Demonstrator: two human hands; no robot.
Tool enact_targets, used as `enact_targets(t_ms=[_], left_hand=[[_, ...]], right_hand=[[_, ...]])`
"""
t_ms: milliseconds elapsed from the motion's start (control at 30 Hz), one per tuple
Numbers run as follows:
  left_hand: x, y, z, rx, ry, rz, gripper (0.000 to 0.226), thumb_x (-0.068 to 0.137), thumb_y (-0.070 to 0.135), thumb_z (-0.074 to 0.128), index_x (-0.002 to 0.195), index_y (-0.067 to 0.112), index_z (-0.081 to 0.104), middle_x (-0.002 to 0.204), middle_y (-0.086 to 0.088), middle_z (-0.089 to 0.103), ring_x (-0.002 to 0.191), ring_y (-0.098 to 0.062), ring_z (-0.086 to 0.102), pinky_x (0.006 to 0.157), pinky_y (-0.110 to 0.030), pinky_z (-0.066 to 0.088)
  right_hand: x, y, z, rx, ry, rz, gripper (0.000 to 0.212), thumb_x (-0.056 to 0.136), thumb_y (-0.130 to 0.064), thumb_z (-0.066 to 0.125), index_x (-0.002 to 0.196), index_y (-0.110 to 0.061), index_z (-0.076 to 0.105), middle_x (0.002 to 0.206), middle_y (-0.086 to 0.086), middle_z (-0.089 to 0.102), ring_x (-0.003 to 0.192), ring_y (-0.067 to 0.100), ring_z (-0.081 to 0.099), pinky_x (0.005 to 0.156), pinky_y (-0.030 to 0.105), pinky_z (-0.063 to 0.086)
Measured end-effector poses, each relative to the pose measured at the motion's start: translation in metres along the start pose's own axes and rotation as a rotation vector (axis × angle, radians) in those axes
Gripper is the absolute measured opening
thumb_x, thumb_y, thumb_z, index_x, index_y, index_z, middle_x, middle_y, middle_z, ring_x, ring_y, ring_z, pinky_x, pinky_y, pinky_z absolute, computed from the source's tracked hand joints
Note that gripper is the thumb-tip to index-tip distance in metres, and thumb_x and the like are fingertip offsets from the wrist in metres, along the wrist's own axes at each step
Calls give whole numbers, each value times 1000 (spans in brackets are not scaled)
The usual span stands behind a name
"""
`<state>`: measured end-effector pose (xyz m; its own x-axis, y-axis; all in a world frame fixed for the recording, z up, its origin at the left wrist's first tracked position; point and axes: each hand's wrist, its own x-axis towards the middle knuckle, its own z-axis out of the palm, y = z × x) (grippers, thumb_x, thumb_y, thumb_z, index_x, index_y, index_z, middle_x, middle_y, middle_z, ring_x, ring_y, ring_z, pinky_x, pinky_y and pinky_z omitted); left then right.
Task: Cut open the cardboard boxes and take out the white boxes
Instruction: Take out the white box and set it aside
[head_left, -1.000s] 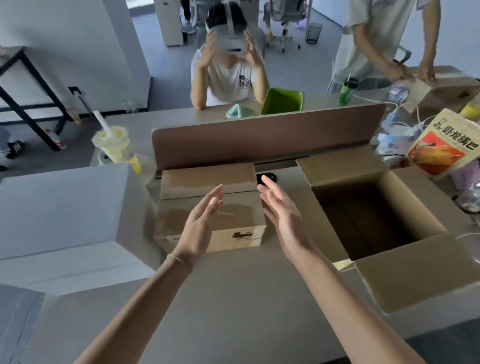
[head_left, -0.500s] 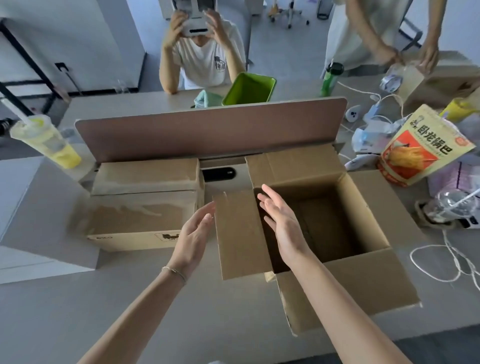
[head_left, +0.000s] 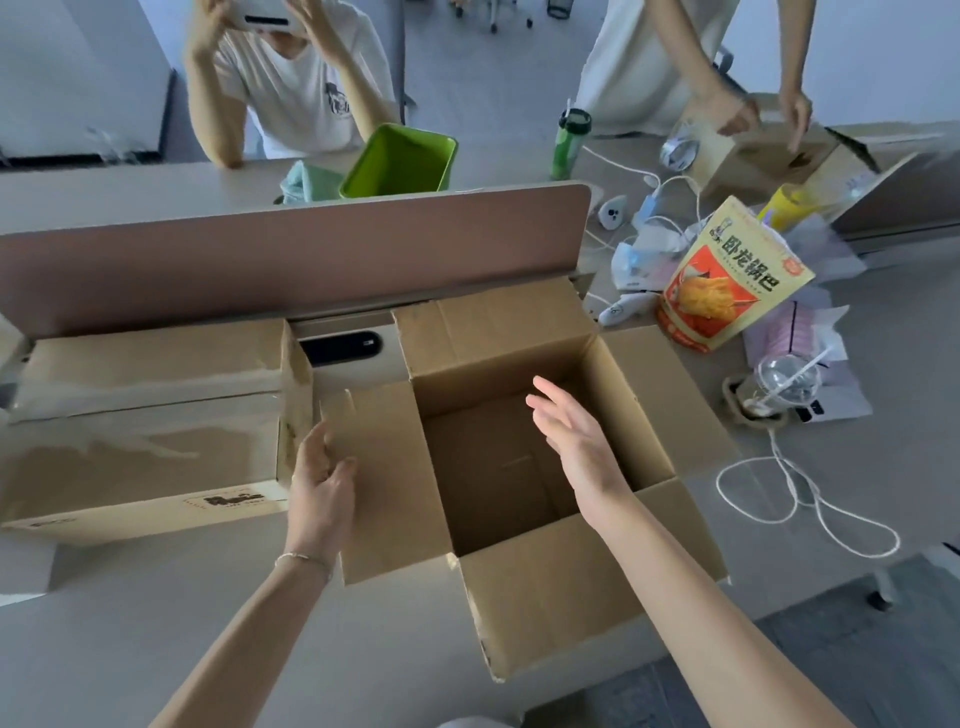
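Note:
An open cardboard box (head_left: 550, 592) stands in front of me with all flaps spread; its inside looks empty and brown. My right hand (head_left: 576, 441) hovers flat over its opening, fingers apart, holding nothing. My left hand (head_left: 322, 483) rests at the left flap (head_left: 389, 483), fingers loose and touching its edge. A closed, taped cardboard box (head_left: 140, 447) lies to the left on the desk. No white box is in view.
A brown divider panel (head_left: 291, 254) runs behind the boxes. On the right lie a snack bag (head_left: 732, 275), a plastic cup (head_left: 784, 384) and a white cable (head_left: 800, 499). Two people are beyond the divider; one handles another cardboard box (head_left: 753, 156). A green bin (head_left: 400, 161) is there.
My view has swung right from the closed box to the open box. Both hands moved right: the right one is now over the opening, the left one at the left flap.

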<state>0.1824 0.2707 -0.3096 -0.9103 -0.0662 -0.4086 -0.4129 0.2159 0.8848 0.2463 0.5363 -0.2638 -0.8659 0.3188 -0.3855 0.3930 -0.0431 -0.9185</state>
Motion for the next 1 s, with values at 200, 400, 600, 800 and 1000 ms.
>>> enact_targets(t_ms=[200,400,600,800,1000], left_hand=[[-14,34,28,6,181,87,55,102,9,53,152,29,41,135,1,56,125,-10,58,98,-26,50],[-41,69,79,161,288,165,61,100,15,58,155,31,36,152,2,50,139,-8,45,117,-35,37],[-47,76,136,211,110,94,45,105,20,53,149,26,47,140,1,58,130,-20,54,114,-46,43],[-37,16,154,448,206,125,36,98,11,57,129,28,66,137,0,56,128,-21,49,100,-28,36],[-34,-9,141,407,254,84,55,87,0,58,125,39,64,128,3,58,110,-13,53,92,-28,39]], right_hand=[[48,7,-73,-111,-7,-57,46,102,-11,56,144,-29,57,141,-6,60,134,5,51,102,16,43],[99,17,-161,-432,65,-201,48,95,-9,60,141,-23,59,141,-11,56,131,2,44,117,27,29],[130,30,-221,-702,138,-186,51,92,-7,62,141,-19,58,152,13,45,146,27,34,123,48,24],[131,38,-240,-618,77,-68,56,93,-6,56,147,-21,51,156,7,39,145,20,36,116,35,28],[116,15,-248,-538,177,-206,58,90,-10,55,145,-27,53,141,-5,59,129,20,56,111,44,44]])
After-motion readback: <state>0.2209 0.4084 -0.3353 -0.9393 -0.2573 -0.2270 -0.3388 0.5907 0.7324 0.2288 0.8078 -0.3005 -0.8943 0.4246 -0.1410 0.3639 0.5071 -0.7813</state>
